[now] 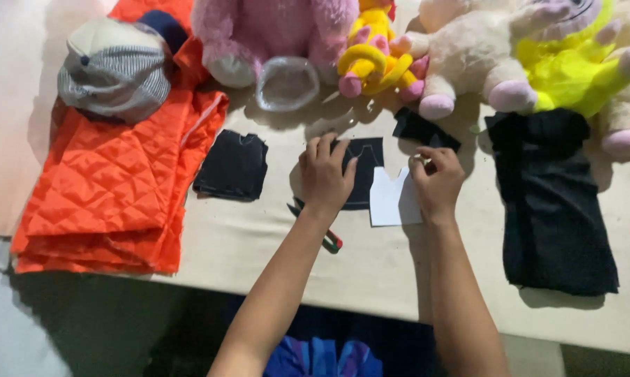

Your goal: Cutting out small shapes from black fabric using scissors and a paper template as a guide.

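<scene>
My left hand [325, 174] lies flat, fingers spread, on a small black fabric piece [366, 167] cut like a tiny shirt. Beside it lies a white paper pattern [393, 199] of the same shape. My right hand [437, 183] rests at that pattern's right edge with its fingers curled, pinching something small and pale that I cannot make out. A second black cut piece [232, 165] sits to the left. Under my left wrist lies a pen or marker [331, 242] with red and green on it.
Folded orange quilted fabric [112, 188] with a striped cap [114, 70] covers the table's left. Plush toys [468, 63] line the back, with a clear plastic bowl [287, 84]. A long black cloth [552, 202] and a black scrap [419, 128] lie right. The table edge [371, 300] is near me.
</scene>
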